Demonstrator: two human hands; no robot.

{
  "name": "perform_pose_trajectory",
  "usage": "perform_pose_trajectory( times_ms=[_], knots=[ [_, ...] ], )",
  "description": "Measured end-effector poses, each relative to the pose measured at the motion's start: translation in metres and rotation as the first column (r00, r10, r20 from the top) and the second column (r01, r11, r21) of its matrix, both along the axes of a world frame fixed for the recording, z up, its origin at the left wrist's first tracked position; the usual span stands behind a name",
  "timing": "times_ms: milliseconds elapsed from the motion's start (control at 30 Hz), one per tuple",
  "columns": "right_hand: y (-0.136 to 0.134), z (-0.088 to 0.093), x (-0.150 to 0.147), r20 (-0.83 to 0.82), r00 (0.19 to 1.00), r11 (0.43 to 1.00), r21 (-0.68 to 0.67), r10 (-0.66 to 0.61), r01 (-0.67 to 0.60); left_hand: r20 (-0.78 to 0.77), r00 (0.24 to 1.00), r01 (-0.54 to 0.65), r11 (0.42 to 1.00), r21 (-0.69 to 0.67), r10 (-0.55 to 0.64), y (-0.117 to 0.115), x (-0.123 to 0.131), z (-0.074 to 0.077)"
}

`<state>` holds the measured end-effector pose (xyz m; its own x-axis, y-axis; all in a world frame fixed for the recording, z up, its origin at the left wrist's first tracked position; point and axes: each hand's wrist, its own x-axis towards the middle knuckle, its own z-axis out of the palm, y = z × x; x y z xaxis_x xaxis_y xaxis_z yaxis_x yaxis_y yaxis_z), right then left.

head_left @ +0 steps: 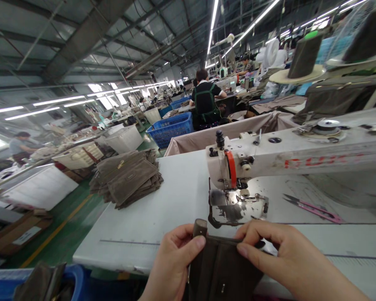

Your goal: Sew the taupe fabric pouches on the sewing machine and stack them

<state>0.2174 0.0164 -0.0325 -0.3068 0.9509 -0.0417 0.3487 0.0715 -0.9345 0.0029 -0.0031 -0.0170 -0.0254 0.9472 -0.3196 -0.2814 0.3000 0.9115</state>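
Observation:
A dark brown fabric piece (227, 263) with a small metal fitting hangs between my hands at the table's front edge. My left hand (180, 255) pinches its upper left corner, where a short folded tab (200, 227) sticks up. With thumb and fingers closed, my right hand (266, 246) grips the top edge at the right. Just beyond the fabric stands the sewing machine (253, 156), its needle area and metal plate (235, 209) apart from the piece. Pink-handled thread snips (315, 207) lie on the machine bed, to the right.
A stack of brown fabric pieces (128, 177) lies on the white table (181, 175) at the left. Below left is a blue bin (78, 280) holding similar pieces. Behind the table are a cloth-lined trough (188, 142), a blue crate (171, 127) and a seated person (205, 98).

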Motion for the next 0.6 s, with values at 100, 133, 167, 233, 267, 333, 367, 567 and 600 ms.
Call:
perform_pose_trajectory(
  times_ms=[100,133,167,233,267,333,367,567,600],
  knots=[
    [0.001,-0.002,-0.002,0.0,1.0,1.0,0.023,-0.008,0.008,0.019,1.0,0.022,1.0,-0.004,-0.022,-0.002,0.001,-0.003],
    [0.001,-0.002,-0.003,0.008,1.0,0.999,0.035,-0.011,0.011,0.023,0.999,0.04,0.999,-0.007,-0.04,-0.002,-0.001,-0.004],
    [0.0,-0.002,-0.005,0.017,1.0,0.999,0.049,-0.008,0.007,0.014,0.998,0.066,0.998,-0.009,-0.066,0.0,-0.003,-0.004],
    [-0.001,-0.001,-0.008,0.023,0.998,0.995,0.075,0.064,-0.066,-0.075,0.984,0.162,0.987,-0.009,-0.162,0.007,-0.01,-0.004],
    [-0.001,0.0,-0.01,0.018,0.991,0.986,0.096,0.132,-0.134,-0.186,0.95,0.253,0.967,-0.01,-0.25,0.014,-0.015,-0.004],
    [0.0,-0.001,-0.015,0.005,0.958,0.945,0.164,0.288,-0.285,-0.471,0.767,0.47,0.881,-0.049,-0.436,0.034,-0.024,-0.002],
    [0.002,-0.003,-0.018,0.021,0.938,0.915,0.212,0.347,-0.344,-0.613,0.617,0.567,0.819,-0.089,-0.493,0.047,-0.027,-0.002],
    [0.046,-0.04,-0.038,0.552,0.805,0.747,0.436,0.218,-0.502,-0.917,0.244,0.642,0.761,-0.091,-0.315,0.133,-0.007,-0.023],
    [0.057,-0.046,-0.039,0.584,0.793,0.743,0.452,0.173,-0.494,-0.95,0.2,0.627,0.777,-0.064,-0.239,0.145,0.001,-0.029]
  ],
)
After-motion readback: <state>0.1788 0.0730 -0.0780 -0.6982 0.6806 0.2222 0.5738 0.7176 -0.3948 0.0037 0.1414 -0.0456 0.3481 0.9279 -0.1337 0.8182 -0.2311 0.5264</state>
